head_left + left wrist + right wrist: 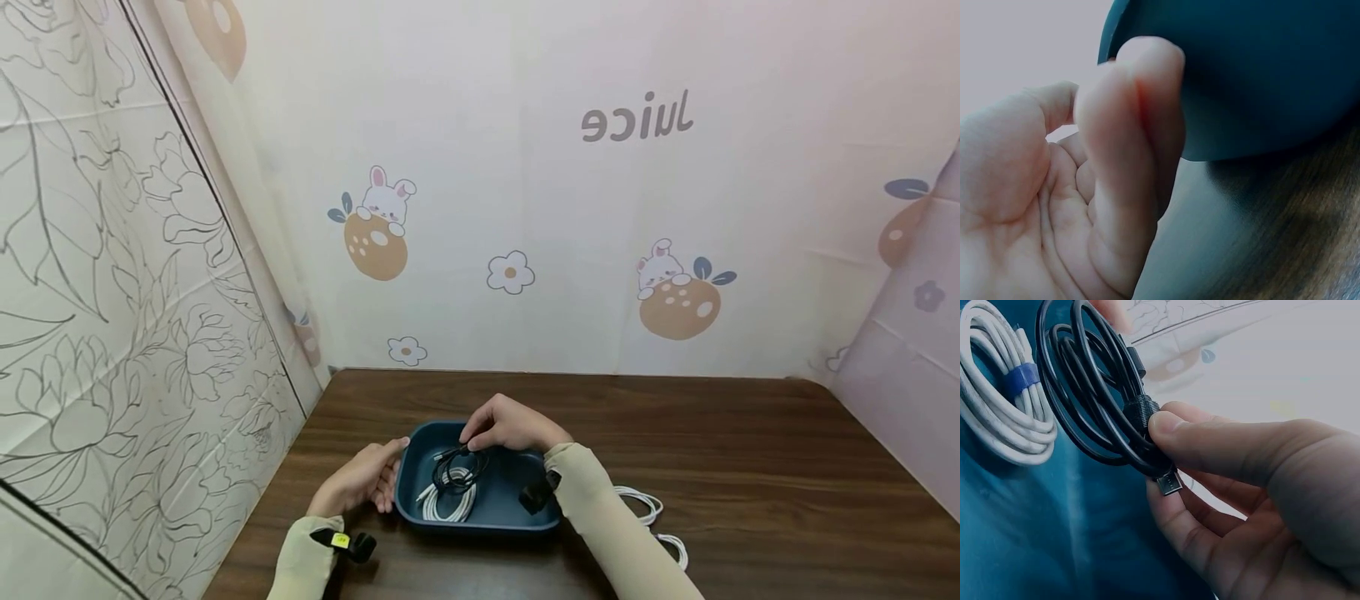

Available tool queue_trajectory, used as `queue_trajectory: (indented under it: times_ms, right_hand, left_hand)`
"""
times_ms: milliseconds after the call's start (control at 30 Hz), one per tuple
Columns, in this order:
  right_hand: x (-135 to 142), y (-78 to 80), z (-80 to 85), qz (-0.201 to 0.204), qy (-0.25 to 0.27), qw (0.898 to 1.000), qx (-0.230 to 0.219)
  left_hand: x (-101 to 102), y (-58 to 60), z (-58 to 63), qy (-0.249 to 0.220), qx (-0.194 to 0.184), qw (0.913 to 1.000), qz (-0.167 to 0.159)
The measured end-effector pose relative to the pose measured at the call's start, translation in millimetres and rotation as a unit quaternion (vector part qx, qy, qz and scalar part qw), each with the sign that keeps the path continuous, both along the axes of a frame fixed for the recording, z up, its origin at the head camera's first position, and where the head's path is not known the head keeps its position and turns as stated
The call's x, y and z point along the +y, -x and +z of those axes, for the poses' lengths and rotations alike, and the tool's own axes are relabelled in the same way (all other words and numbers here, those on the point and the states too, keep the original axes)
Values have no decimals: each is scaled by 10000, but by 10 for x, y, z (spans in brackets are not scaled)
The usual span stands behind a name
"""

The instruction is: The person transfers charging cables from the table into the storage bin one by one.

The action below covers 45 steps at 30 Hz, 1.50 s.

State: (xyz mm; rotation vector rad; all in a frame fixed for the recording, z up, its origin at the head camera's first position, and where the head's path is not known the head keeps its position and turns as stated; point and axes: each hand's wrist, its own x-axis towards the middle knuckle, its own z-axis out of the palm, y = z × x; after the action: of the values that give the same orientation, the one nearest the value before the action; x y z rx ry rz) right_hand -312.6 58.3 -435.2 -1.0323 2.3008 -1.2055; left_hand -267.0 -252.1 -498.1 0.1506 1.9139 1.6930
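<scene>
In the head view a dark blue plastic box point(510, 527) sits on the table. My left hand point(362, 479) holds its left side, thumb at the rim and fingers bent against the outer wall; the left wrist view shows the fingers point(1125, 125) beside the box wall. Over the box, my right hand point(513, 423) pinches a coiled black USB cable point(459, 471) between thumb and fingers. Its metal plug point(1170, 483) shows below the thumb in the right wrist view. A coiled white cable point(1010, 419) with a blue tie lies in the box, next to the black coil.
On the brown wooden table point(750, 467), more white cable point(641, 502) lies to the right of the box, partly hidden by the right forearm. A printed curtain point(480, 208) hangs behind the table, and a flower-patterned sheet point(150, 292) is on the left.
</scene>
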Motion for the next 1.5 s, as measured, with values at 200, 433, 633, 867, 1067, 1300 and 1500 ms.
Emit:
queue_trajectory:
  times_ms: [200,433,633,867,1067,1300,1500]
  right_hand:
    - [-80,-29,-7,106,-37,9999,46]
    - [-179,-49,-44,250,-159,9995,82]
    - [-239,-46,-79,267,-253,9992,147]
    - [-266,-54,-69,232,-430,9986,181]
    - [-249,-82,-48,231,-518,9983,123]
    - [-220,-80,-43,204,-678,9974,107]
    - [-179,-123,-14,108,-700,9975,7]
  left_hand:
    - [3,-2,-1,-28,-2,10000,-74]
    - [-1,-2,-9,-13,-3,10000,-67]
    - [1,-1,-14,-29,-28,10000,-74]
    - [3,2,-13,-39,-11,10000,-90]
    - [6,6,-6,12,2,10000,-85]
    - [11,-3,-3,-16,18,9999,-121]
    - [17,-25,2,-40,92,9997,-200]
